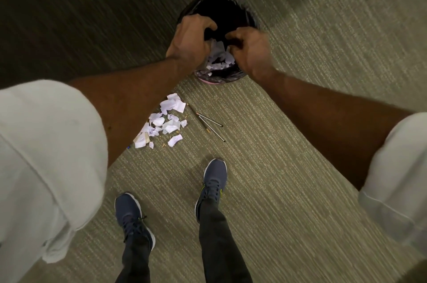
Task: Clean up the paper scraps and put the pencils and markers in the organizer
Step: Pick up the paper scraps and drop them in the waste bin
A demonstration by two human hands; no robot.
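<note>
The left hand [189, 40] and right hand [249, 50], fingers curled, clutch a wad of torn white paper [218, 59] between them over the round black-lined waste bin [231, 75]. At the bin's 7 o'clock, a loose pile of white paper scraps [165, 122] lies on the beige ribbed carpet [288, 155]. Three thin dark pencils [210, 120] lie at the pile's 3 o'clock.

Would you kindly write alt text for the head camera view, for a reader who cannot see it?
A left hand and right hand hover with curled fingers over a black-lined bin, white paper scraps between them. More scraps and pencils lie on the carpet near the person's shoes.
</note>
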